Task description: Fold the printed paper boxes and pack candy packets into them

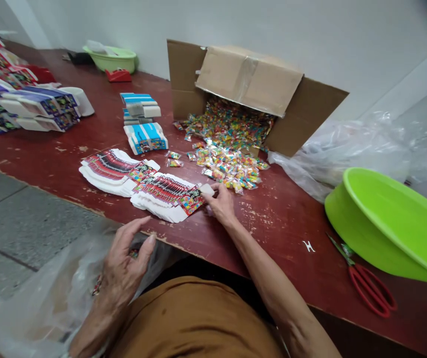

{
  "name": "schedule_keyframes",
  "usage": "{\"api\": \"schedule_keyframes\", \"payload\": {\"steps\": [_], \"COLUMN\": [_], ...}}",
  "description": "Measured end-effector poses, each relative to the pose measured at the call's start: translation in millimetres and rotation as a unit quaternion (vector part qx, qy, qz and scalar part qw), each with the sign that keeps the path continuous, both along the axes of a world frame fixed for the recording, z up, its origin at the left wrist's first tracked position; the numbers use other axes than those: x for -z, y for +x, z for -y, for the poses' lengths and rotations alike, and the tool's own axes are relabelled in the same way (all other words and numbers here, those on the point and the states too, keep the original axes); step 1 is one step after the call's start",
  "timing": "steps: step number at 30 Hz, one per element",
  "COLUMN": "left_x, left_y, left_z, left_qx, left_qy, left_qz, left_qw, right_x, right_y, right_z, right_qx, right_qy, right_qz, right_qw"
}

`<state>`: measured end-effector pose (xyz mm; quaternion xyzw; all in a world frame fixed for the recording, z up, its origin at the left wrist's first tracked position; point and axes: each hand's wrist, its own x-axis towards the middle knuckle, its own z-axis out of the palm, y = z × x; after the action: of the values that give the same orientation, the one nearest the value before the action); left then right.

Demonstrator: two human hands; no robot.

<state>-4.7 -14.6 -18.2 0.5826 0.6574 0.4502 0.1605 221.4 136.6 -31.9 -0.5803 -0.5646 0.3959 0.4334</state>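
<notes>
My right hand [221,205] pinches the white end flap of the top flattened carton [191,199], printed red with colourful pictures. That carton lies on the near end of a fanned row of flat cartons [161,194]. A second fanned row [111,169] lies just left of it. My left hand [127,256] hangs over the table's front edge, thumb and fingers apart, holding nothing. Beyond my right hand is a loose heap of small wrapped candies [231,168]. The heap spills from an open cardboard box [250,74] lying on its side.
Blue carton bundles [146,138] and purple carton bundles [45,107] stand further left. Red-handled scissors [372,288] lie beside a tilted green basin [347,214] at right. Clear plastic [362,149] is heaped behind. A plastic bag [60,283] hangs below the front edge.
</notes>
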Motion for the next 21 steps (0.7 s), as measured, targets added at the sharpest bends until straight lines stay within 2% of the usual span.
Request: {"api": "schedule_keyframes", "payload": {"steps": [3, 5, 6, 7, 9, 10, 11, 12, 13, 17, 21], "left_x": [-13.3, -23.2, -27.7, -31.6, -36.5, -37.4, -37.4, -36.7, -35.5, -32.1, -36.9], "left_y": [10, 17, 22, 28, 40, 46, 52, 56, 60, 64, 61], "left_z": [-13, -20, -22, -22, -20, -18, -15, -12, -9, -2, -1], "left_qx": [0.021, 0.079, 0.133, 0.197, 0.318, 0.358, 0.381, 0.386, 0.381, 0.332, 0.317], "left_qy": [0.006, -0.065, -0.128, -0.201, -0.328, -0.37, -0.394, -0.402, -0.4, -0.36, -0.342], "left_qz": [0.061, 0.201, 0.286, 0.363, 0.466, 0.493, 0.511, 0.523, 0.531, 0.532, 0.519], "left_qw": [0.998, 0.974, 0.94, 0.888, 0.758, 0.701, 0.662, 0.644, 0.643, 0.691, 0.716], "right_x": [-10.7, -21.6, -27.5, -33.2, -43.5, -47.5, -50.8, -53.2, -55.0, -58.5, -60.3], "right_y": [16, 23, 25, 26, 24, 22, 20, 19, 17, 15, 14], "right_z": [13, 29, 38, 46, 62, 67, 72, 75, 78, 84, 92], "right_qx": [-0.044, -0.097, -0.133, -0.172, -0.237, -0.256, -0.268, -0.274, -0.275, -0.267, -0.267], "right_qy": [-0.015, -0.026, -0.036, -0.05, -0.081, -0.092, -0.099, -0.103, -0.104, -0.108, -0.136], "right_qz": [-0.074, -0.138, -0.178, -0.216, -0.269, -0.277, -0.279, -0.278, -0.278, -0.298, -0.359], "right_qw": [0.996, 0.985, 0.974, 0.96, 0.93, 0.922, 0.917, 0.915, 0.915, 0.91, 0.884]}}
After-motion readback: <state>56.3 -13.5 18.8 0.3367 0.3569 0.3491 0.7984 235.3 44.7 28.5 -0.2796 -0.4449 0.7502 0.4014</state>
